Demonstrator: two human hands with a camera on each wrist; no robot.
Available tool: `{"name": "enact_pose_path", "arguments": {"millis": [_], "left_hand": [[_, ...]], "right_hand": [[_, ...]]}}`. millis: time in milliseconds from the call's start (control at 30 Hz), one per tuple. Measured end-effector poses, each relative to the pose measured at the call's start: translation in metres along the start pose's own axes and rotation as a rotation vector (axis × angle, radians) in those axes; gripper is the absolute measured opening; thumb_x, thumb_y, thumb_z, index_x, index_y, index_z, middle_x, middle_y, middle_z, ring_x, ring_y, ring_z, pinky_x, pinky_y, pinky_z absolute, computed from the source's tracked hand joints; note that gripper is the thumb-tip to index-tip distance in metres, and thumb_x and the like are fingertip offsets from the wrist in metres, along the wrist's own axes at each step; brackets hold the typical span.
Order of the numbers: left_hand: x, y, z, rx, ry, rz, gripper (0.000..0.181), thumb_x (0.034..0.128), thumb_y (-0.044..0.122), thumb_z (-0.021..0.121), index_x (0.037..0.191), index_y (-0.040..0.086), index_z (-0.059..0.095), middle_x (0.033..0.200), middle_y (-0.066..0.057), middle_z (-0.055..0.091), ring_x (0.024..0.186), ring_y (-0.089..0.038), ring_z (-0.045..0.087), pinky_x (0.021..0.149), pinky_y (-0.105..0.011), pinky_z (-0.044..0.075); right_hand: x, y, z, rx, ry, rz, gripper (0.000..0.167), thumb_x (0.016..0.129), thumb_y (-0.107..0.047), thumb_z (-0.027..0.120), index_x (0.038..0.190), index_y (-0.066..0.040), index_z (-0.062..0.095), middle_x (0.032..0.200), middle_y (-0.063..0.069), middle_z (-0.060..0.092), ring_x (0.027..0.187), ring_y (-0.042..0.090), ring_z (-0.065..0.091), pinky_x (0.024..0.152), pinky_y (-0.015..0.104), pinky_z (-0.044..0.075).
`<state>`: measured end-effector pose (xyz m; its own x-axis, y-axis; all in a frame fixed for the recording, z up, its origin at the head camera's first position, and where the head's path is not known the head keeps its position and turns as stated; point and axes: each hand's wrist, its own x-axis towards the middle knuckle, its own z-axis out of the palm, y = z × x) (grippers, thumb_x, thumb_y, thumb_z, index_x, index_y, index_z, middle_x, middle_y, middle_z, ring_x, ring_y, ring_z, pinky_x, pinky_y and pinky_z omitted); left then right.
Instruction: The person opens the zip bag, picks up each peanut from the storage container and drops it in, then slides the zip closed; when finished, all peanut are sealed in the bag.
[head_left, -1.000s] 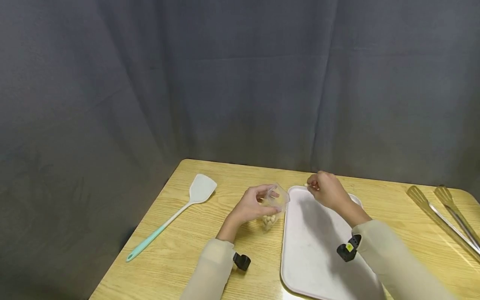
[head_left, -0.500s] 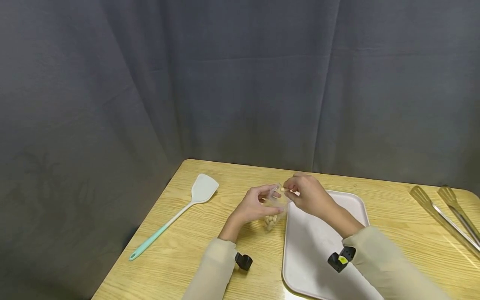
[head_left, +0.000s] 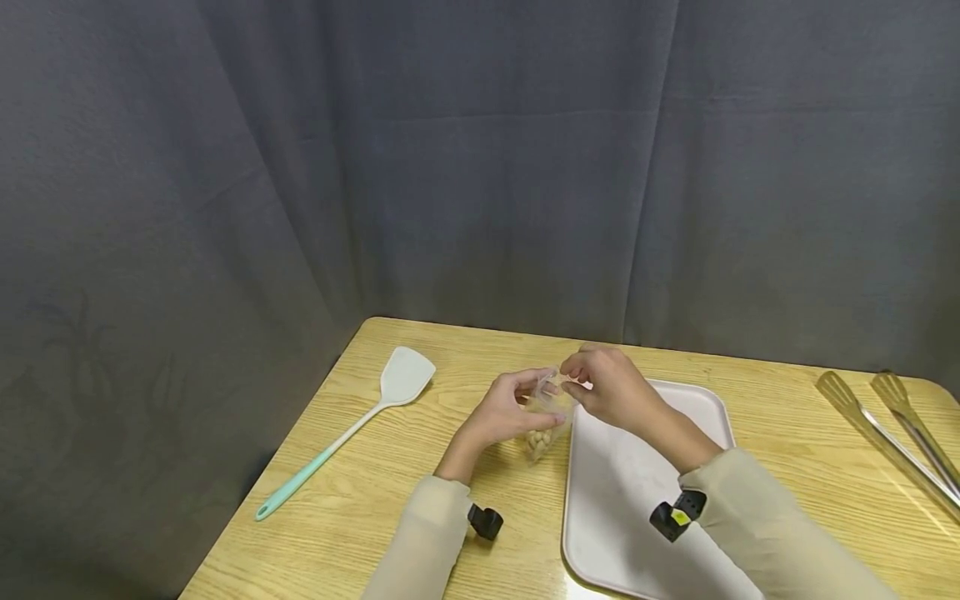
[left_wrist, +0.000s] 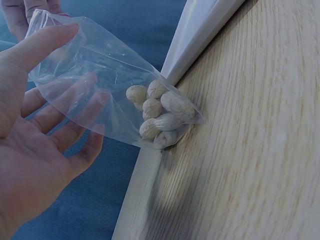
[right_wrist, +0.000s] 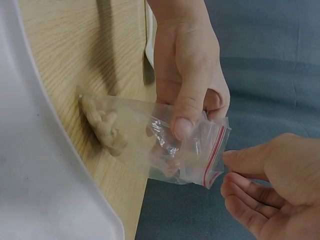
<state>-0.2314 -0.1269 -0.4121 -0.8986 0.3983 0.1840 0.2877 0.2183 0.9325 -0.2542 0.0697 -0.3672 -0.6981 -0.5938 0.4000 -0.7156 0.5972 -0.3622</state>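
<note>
My left hand (head_left: 506, 412) holds a clear zip-lock bag (left_wrist: 107, 60), its thumb on one side and its curled fingers on the other. Several unshelled peanuts (left_wrist: 167, 110) lie in the bag's lower corner, close to the tabletop. Along the bag's mouth runs a red zip line (right_wrist: 214, 155). My right hand (head_left: 609, 387) is at that mouth, thumb and forefinger slightly apart; I see nothing between them. The thumb tip (right_wrist: 231, 156) is at or very near the bag's edge, and whether it touches is hard to tell.
Under my right forearm lies a pale rectangular tray (head_left: 600, 533) on the wooden table (head_left: 480, 358). A white spatula with a mint handle (head_left: 405, 375) lies at the left. Metal tongs (head_left: 892, 442) lie at the right edge. A dark curtain (head_left: 480, 167) hangs behind.
My right hand has come left from above the tray's far edge to the bag's mouth. The peanut it pinched there half a second ago no longer shows between its fingers. My left hand stays put.
</note>
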Motion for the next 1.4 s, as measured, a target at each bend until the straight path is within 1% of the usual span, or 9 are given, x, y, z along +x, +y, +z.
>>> {"name": "enact_pose_path", "arguments": {"millis": [67,300,433,567,767,1000,1100,1233,1400], "left_hand": [[0.000,-0.001,0.000,0.008,0.003,0.004,0.062,0.0832,0.006,0.078,0.139,-0.003,0.053,0.119,-0.022,0.066,0.109,-0.034,0.062,0.095,-0.052,0.047],[0.010,-0.033,0.003,0.056,0.023,-0.021,0.065,0.0829,0.013,0.081,0.142,0.009,0.055,0.122,-0.008,0.068,0.107,-0.019,0.062,0.092,-0.041,0.050],[0.011,-0.035,0.003,0.068,0.037,-0.021,0.067,0.0819,0.019,0.083,0.143,0.013,0.055,0.126,-0.002,0.066,0.109,-0.017,0.060,0.094,-0.044,0.049],[0.013,-0.037,0.005,0.097,0.032,0.005,0.068,0.0841,0.020,0.080,0.145,0.011,0.052,0.129,-0.004,0.065,0.115,-0.019,0.058,0.098,-0.049,0.046],[0.015,-0.040,0.006,0.095,0.064,0.031,0.063,0.0839,0.020,0.080,0.141,0.014,0.054,0.130,0.004,0.063,0.121,-0.017,0.055,0.099,-0.047,0.042],[0.012,-0.026,0.000,-0.027,0.117,0.068,0.071,0.0799,0.014,0.084,0.142,0.014,0.051,0.123,-0.007,0.068,0.119,-0.022,0.054,0.104,-0.060,0.035],[0.011,-0.019,-0.003,-0.036,0.160,0.105,0.057,0.0862,0.016,0.079,0.138,0.012,0.057,0.114,-0.005,0.070,0.114,-0.020,0.057,0.103,-0.061,0.034],[0.009,-0.009,-0.005,-0.034,0.213,0.166,0.024,0.0960,0.015,0.068,0.118,0.006,0.071,0.106,-0.005,0.072,0.108,-0.018,0.061,0.101,-0.053,0.039],[0.006,0.007,-0.003,-0.042,0.238,0.254,0.012,0.0950,0.007,0.067,0.100,-0.001,0.076,0.102,-0.012,0.073,0.101,-0.020,0.064,0.096,-0.050,0.043]], "right_hand": [[0.000,-0.001,0.001,0.001,-0.001,0.007,0.013,0.080,0.004,0.078,0.093,0.004,0.074,0.084,0.009,0.066,0.074,0.023,0.065,0.066,0.036,0.055],[-0.003,-0.006,0.000,0.016,0.015,0.017,0.005,0.083,-0.001,0.078,0.087,0.000,0.075,0.079,0.004,0.064,0.070,0.017,0.061,0.063,0.033,0.052],[-0.011,-0.012,0.000,0.022,0.023,0.059,0.021,0.089,-0.012,0.075,0.069,-0.011,0.067,0.065,-0.005,0.055,0.058,0.009,0.049,0.054,0.029,0.043],[-0.024,-0.018,0.006,-0.001,0.036,0.119,0.034,0.088,-0.023,0.077,0.061,-0.017,0.058,0.059,-0.008,0.049,0.051,0.007,0.041,0.049,0.028,0.037],[-0.032,-0.018,0.019,-0.015,0.099,0.165,0.022,0.084,-0.014,0.077,0.064,-0.012,0.067,0.065,-0.004,0.057,0.054,0.007,0.046,0.051,0.028,0.041],[-0.032,-0.018,0.011,0.048,0.209,0.191,0.011,0.087,-0.001,0.065,0.077,-0.004,0.071,0.073,0.002,0.061,0.064,0.015,0.057,0.058,0.031,0.047],[-0.034,-0.017,-0.001,0.078,0.277,0.208,0.008,0.090,0.000,0.065,0.083,-0.002,0.070,0.075,0.004,0.061,0.067,0.018,0.056,0.060,0.033,0.046],[-0.042,-0.015,-0.015,0.105,0.334,0.205,0.007,0.093,0.000,0.064,0.088,-0.002,0.069,0.075,0.004,0.061,0.067,0.016,0.055,0.061,0.033,0.046],[-0.056,-0.015,-0.030,0.124,0.370,0.199,0.006,0.094,-0.001,0.064,0.091,-0.003,0.069,0.076,0.001,0.060,0.066,0.013,0.053,0.057,0.028,0.043]]}}
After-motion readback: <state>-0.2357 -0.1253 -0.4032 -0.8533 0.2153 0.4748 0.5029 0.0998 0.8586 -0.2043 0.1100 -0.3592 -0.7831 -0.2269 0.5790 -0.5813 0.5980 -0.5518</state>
